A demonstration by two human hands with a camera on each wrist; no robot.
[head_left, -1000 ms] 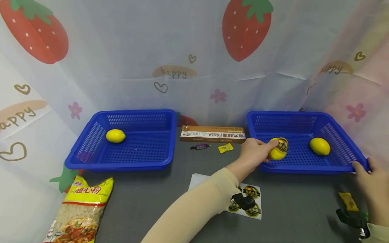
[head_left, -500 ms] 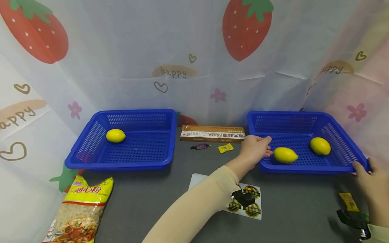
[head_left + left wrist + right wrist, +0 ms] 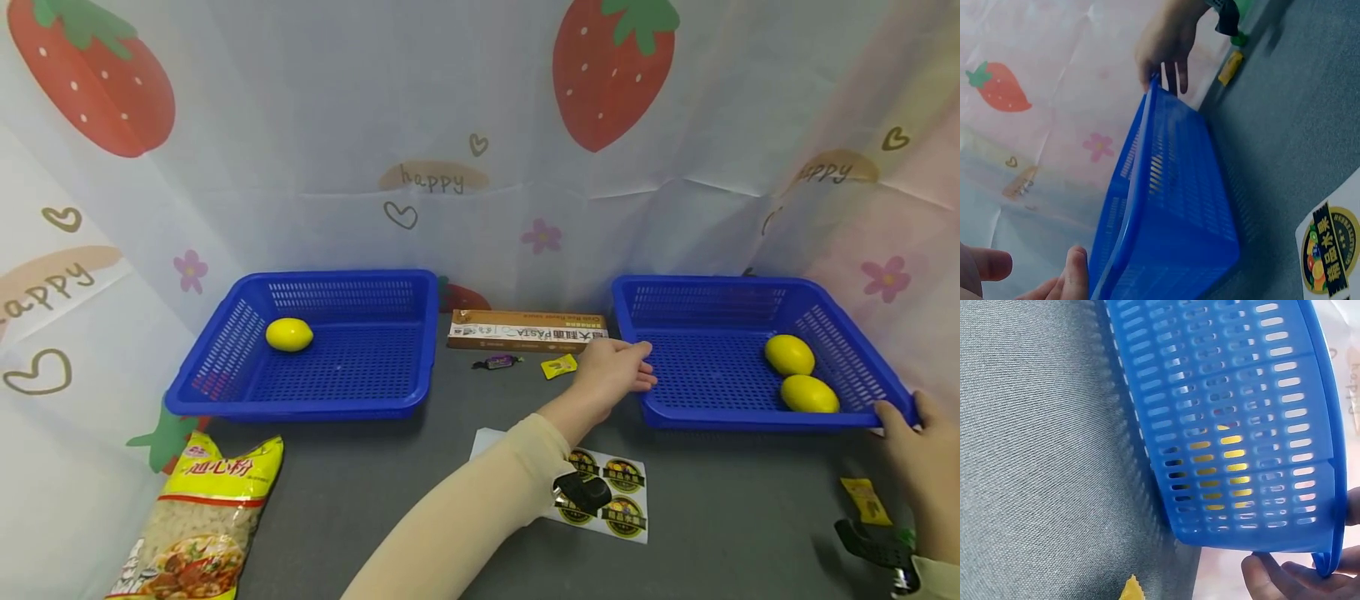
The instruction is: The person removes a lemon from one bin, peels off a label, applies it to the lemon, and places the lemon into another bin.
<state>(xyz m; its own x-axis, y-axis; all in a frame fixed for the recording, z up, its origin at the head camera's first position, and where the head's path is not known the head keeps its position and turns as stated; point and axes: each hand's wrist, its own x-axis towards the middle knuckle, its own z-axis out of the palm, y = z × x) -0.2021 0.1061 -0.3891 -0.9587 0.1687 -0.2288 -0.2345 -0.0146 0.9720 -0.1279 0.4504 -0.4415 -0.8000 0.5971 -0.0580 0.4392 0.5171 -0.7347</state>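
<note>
My left hand (image 3: pixel 613 375) hovers at the left side of the right blue basket (image 3: pixel 705 418), its fingers loosely extended and holding nothing. In the left wrist view, the fingers (image 3: pixel 1075 275) of that hand show beside the basket rim. Two yellow lemons lie in this basket near its right end, a rear lemon (image 3: pixel 790 356) and a front lemon (image 3: pixel 810 394). My right hand (image 3: pixel 918 450) grips the basket's front right corner, thumb and fingers around the rim (image 3: pixel 1338 456). Through the slots, yellow shows in the right wrist view.
A second blue basket (image 3: pixel 292 410) with one lemon (image 3: pixel 289 335) stands on the left. Between the baskets are a pasta box (image 3: pixel 525 331), a purple candy (image 3: pixel 497 362) and a yellow candy (image 3: pixel 558 366). A sticker sheet (image 3: pixel 633 467), a pasta bag (image 3: pixel 210 517) and a yellow packet (image 3: pixel 867 502) lie nearer.
My left hand has let go of a lemon, which rolled right across the basket to the other lemon. The left hand has drawn back slightly leftward; the right hand keeps its hold on the rim.
</note>
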